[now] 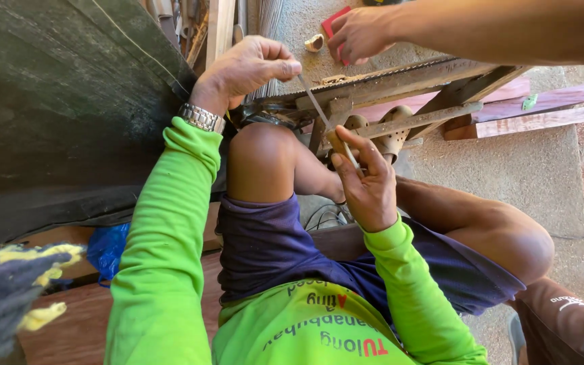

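While seated mid-frame, person's left hand [251, 67] & right hand [366, 179] both pinch a thin file [322, 115] against saw blade [380, 78].

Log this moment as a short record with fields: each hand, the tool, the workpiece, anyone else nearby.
left hand: pinches the top end of the file, wristwatch on the wrist
right hand: grips the file's lower, wooden-handled end
file: thin, slanted, laid against the saw's toothed edge
saw: long blade clamped in a wooden frame
other person's hand: rests beyond the saw by a red object
posture: seated, knees bent, green sleeves
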